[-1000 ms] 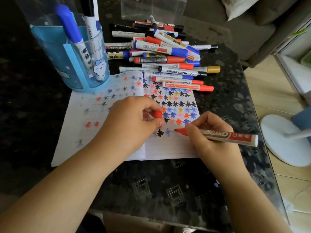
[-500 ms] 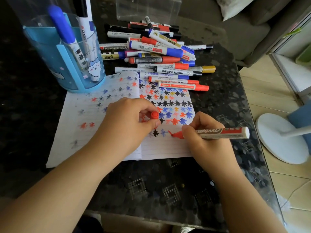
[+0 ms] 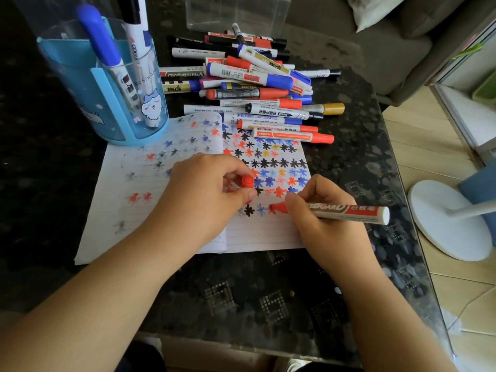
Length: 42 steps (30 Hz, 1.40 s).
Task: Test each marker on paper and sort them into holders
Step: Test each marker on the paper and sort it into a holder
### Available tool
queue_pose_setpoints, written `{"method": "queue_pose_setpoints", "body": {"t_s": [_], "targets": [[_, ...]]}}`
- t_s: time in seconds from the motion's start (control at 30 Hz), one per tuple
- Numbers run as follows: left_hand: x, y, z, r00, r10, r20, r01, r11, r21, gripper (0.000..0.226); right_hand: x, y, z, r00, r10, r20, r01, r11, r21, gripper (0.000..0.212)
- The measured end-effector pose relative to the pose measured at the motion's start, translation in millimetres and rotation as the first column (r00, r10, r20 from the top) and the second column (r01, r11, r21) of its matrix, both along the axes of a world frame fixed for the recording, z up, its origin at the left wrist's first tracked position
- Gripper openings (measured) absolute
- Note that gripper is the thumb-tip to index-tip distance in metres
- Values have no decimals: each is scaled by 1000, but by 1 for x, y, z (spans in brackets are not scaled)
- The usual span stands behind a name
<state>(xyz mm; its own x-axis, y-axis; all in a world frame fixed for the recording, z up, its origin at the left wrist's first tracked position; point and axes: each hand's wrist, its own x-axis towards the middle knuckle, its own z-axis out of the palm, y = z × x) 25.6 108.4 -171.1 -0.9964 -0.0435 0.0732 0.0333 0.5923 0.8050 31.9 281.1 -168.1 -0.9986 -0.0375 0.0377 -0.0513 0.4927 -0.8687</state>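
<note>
On the dark table the lined paper lies near, with the heap of untested markers beyond it and the blue holder at far left. The right hand grips a red whiteboard marker in a writing hold, its tip on the paper beside a blue star; the testing step looks under way. The left hand pinches the red cap, so the next move probably calls for recapping, then choosing a holder.
</note>
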Motion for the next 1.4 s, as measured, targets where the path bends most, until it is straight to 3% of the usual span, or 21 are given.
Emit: {"method": "queue_pose_setpoints", "body": {"t_s": [0.13, 0.37, 0.43, 0.5, 0.57, 0.63, 0.73, 0.83, 1.03, 1.1, 1.23, 1.4], "targets": [[0, 0, 1, 1000, -2, 6, 2, 1000, 12, 14, 2, 1, 2, 1000, 12, 24, -11, 1000, -26, 35], [1, 0, 2, 1000, 2, 14, -2, 1000, 16, 14, 0, 2, 1, 999, -37, 17, 37, 999, 14, 25], [2, 0, 3, 1000, 7, 20, -9, 997, 72, 14, 0, 4, 0, 998, -66, 6, 66, 998, -19, 25], [2, -1, 8, 998, 47, 29, -53, 966, 255, 14, 1, 6, 2, 997, -80, 8, 80, 977, -196, 26], [1, -2, 18, 994, 86, 73, -112, 829, 548, 18, 2, 5, 9, 999, -33, 14, 36, 878, -478, 27], [1, -2, 26, 984, 72, 166, -174, 615, 769, 23, 2, 2, 16, 998, 54, -27, -59, 771, -634, 31], [2, 2, 31, 953, 10, 302, -281, 391, 876, 28, 3, -5, 23, 992, 99, -75, -124, 750, -650, 31], [2, 3, 30, 932, -43, 359, -328, 321, 888, 23, 2, -10, 26, 998, 31, -61, -63, 766, -639, 18], [5, 6, 27, 941, -118, 317, -252, 379, 890, 21, 3, -13, 25, 998, 19, -64, -55, 772, -633, 23], [8, 7, 28, 943, -193, 272, -164, 442, 882, 19, 4, -14, 25, 999, 35, -39, -52, 780, -624, 22], [15, 6, 30, 929, -318, 191, 81, 677, 731, 26, 3, -11, 25, 1000, 4, -5, -6, 794, -608, 29], [20, 8, 29, 947, -302, 113, 148, 716, 682, 23, 5, -20, 24, 999, -8, 46, 38, 716, -698, 32]]}}
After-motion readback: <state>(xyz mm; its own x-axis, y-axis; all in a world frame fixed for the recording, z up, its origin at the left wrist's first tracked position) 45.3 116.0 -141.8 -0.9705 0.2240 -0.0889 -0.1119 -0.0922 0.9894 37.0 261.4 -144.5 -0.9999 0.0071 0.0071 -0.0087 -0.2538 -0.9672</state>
